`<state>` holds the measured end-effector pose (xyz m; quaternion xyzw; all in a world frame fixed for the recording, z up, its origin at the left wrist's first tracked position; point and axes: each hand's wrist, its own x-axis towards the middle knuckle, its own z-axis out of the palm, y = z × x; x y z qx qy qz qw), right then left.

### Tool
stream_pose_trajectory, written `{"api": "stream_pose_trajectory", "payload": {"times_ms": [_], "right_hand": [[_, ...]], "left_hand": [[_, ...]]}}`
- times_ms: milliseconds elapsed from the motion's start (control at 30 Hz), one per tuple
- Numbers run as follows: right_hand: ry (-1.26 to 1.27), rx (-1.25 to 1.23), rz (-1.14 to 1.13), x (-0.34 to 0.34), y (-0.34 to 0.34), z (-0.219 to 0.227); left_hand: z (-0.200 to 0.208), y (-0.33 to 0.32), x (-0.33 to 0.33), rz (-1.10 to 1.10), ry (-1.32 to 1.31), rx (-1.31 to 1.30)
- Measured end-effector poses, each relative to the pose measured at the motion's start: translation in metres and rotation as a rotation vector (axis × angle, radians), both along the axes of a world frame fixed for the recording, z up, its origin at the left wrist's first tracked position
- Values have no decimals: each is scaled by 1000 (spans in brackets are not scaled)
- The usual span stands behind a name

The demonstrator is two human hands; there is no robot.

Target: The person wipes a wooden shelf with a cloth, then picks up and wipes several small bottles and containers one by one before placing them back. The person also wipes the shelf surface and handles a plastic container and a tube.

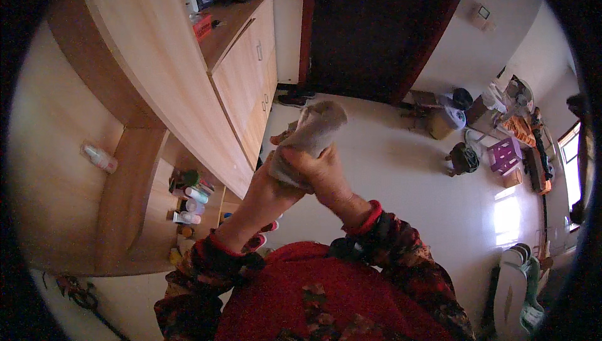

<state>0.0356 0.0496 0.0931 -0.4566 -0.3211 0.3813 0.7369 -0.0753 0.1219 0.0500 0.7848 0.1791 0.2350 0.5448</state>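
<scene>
Both my hands are raised in front of me, closed around a bunched greyish-beige cloth (318, 126). My left hand (276, 181) holds it from beneath and along its left side, and the cloth covers much of that hand. My right hand (321, 169) wraps its lower right part, with the thumb lying across the top. The free end of the cloth sticks out beyond my fingers, away from me. Patterned dark sleeves with red cuffs cover my forearms.
At left stands a wooden cabinet (244, 84), with bottles and tubes (194, 197) on a lower shelf. A dark door (376, 27) is ahead. To the right, a purple basket (505, 155), a small stool (463, 158) and a white-and-green chair-like item (515, 291) stand on the pale floor (407, 215).
</scene>
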Motion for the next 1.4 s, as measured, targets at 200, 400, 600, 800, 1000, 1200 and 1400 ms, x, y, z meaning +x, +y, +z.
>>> {"api": "stream_pose_trajectory", "payload": {"times_ms": [200,400,600,800,1000,1200,1400], "right_hand": [[-6,-24,81,9,-2,7],[-179,-60,47,0,2,-15],[-172,-225,267,27,-13,-27],[-159,-213,493,8,-14,-24],[-413,-117,348,8,-6,-41],[46,-103,419,-4,-20,-33],[64,-275,263,-4,-27,-30]], "left_hand": [[35,-19,0,15,36,-370],[13,-13,-3,92,-79,267],[72,26,-36,130,78,192],[66,9,-18,-82,-267,-259],[63,0,-8,124,-297,-315],[66,1,-10,337,-353,-70],[67,0,-5,318,-400,-358]]}}
